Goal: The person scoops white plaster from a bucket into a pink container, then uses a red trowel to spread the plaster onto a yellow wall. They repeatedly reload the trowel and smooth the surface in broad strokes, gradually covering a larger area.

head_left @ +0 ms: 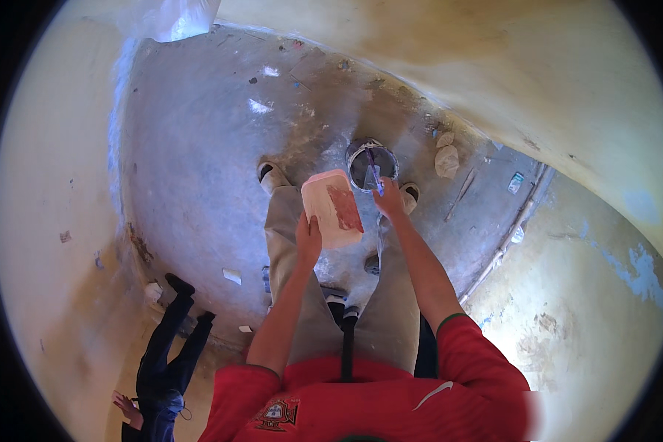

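My left hand (309,234) is closed round the near left edge of a pale pink rectangular tray-like piece (318,202). A reddish patch covers part of its right side. My right hand (390,199) grips a purple-handled tool with a light blade, which looks like a putty knife (373,175). It reaches over the opening of a dark round bucket (352,151) on the floor between my feet. The bucket's rim is smeared whitish, and its contents are hard to make out. The pink piece is held just left of the bucket.
Pale walls curve round the grey, splattered floor (199,132). Rubble and crumpled paper-like scraps (447,160) lie right of the bucket, near a thin stick (460,195). Another person in dark clothes (171,357) is at the lower left. Plastic sheeting (177,18) hangs at the top left.
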A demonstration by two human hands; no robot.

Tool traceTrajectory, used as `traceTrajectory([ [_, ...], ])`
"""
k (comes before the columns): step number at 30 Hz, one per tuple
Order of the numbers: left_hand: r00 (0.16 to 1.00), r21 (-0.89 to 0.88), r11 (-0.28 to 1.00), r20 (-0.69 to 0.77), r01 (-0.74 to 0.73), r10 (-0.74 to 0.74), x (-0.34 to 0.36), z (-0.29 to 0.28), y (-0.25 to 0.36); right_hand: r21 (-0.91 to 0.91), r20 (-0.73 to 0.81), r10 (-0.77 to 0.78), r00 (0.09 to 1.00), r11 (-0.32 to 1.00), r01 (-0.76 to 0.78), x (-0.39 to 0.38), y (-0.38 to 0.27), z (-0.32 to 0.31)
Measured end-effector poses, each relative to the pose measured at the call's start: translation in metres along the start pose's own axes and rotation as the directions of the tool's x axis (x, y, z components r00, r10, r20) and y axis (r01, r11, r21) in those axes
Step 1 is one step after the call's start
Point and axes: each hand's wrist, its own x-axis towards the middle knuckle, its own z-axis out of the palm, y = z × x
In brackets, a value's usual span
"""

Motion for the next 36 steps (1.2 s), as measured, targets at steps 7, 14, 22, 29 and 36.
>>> traceTrajectory([
  [7,0.999,-0.054,0.998,-0.041,-0.024,0.022,-0.003,0.009,-0.013,0.192,-0.025,0.093,0.995,0.978,-0.086,0.034,0.035,0.074],
  [14,0.998,0.022,0.998,-0.016,-0.064,0.064,0.016,0.015,-0.024,0.494,0.171,0.217,0.961,0.825,-0.274,0.047,0.045,0.080],
  [22,0.999,0.001,0.999,0.009,-0.052,0.052,0.023,0.009,-0.023,0.498,0.190,0.205,0.960,0.822,-0.275,0.049,0.005,0.049],
  [29,0.992,-0.005,0.993,-0.049,-0.115,0.115,0.024,-0.002,-0.031,0.526,0.088,0.113,0.990,0.839,-0.142,0.071,-0.021,0.053],
  [36,0.989,0.025,0.992,-0.080,-0.121,0.122,0.030,-0.012,-0.037,0.504,0.074,0.045,0.996,0.860,-0.076,0.092,-0.063,0.051],
])
